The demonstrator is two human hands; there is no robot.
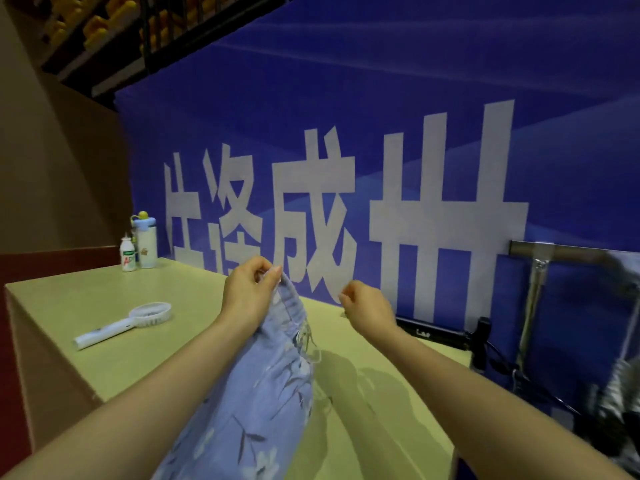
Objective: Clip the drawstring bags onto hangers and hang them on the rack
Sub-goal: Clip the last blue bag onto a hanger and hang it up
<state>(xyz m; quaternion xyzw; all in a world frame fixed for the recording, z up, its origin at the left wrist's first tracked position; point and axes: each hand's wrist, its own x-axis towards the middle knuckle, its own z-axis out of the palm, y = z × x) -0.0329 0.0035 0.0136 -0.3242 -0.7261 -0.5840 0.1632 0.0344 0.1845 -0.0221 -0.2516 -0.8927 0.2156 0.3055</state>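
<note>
Event or warehouse hall: blue printed banner (381,133), stocked overhead shelving (104,26).

A pale blue floral drawstring bag (256,393) hangs lifted by its gathered top corner above the table.

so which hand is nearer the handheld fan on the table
Left. The left hand, pinching the top of the blue floral bag, is just right of the white handheld fan. The right hand is further right, past the bag.
</note>
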